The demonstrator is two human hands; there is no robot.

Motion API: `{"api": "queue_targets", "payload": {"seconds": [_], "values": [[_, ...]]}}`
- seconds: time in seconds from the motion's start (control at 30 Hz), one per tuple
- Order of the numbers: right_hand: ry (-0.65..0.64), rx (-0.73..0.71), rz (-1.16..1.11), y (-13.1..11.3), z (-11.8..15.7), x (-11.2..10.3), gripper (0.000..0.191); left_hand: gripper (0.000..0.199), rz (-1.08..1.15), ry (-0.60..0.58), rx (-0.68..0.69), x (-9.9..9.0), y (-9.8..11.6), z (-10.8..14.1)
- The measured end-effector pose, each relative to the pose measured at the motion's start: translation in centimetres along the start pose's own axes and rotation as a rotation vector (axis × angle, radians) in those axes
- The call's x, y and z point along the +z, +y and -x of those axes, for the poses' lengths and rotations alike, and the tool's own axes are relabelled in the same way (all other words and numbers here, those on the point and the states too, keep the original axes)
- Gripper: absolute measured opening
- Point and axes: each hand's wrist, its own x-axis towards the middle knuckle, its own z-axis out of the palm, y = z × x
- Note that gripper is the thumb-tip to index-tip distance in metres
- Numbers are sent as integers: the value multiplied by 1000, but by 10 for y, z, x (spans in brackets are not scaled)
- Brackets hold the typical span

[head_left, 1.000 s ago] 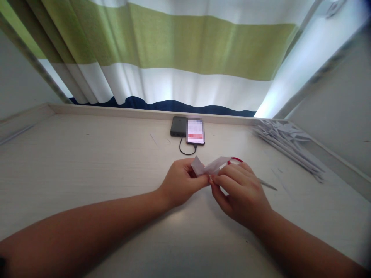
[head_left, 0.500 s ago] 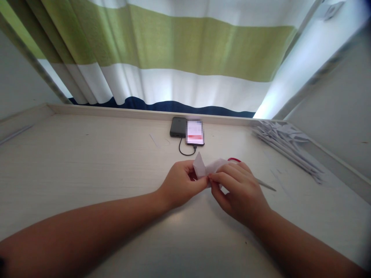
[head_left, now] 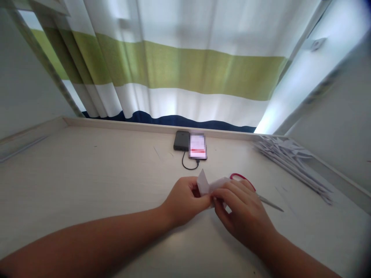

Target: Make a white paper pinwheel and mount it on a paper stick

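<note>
A small piece of folded white paper [head_left: 203, 184] is between my two hands above the table, one pointed flap standing up. My left hand [head_left: 185, 200] pinches its left side, thumb toward me. My right hand [head_left: 242, 206] is closed on the paper's right part, thumb and index fingertips meeting beside the left thumb. The fingers cover much of the paper. Just behind and right of my right hand lie scissors [head_left: 269, 202] with a red handle, partly hidden by that hand.
A phone [head_left: 197, 146] joined by a short cable [head_left: 185, 166] to a dark power bank [head_left: 181, 140] lies at the table's back edge. A pile of white paper strips [head_left: 292, 164] is at the back right. Behind the table [head_left: 87, 181] hangs a striped curtain [head_left: 174, 69].
The whole view has tilted up, so everything sits lower in the picture. More of the scissors' red handle shows now. Both hands keep their hold on the paper.
</note>
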Motion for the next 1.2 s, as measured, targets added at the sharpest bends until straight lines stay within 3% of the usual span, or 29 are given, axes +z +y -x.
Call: {"api": "queue_targets", "payload": {"seconds": [0.3,0.57,0.73,0.93,1.2], "values": [[-37,99,-56,-2,-4,1,11,11,-49,-17,-48,-3,-4,3],[0,282,-155,10,-1,-1,9,59,226,-128,-14,-12,-2,-3],[-1,348,-448,14,0,-3,8,26,116,-107,-59,-12,-6,-8],[-33,472,-571,17,-1,3,6,21,-169,-3,74,-10,-8,-4],[-29,441,-568,17,1,6,2,8,-339,69,183,-8,3,-2]]}}
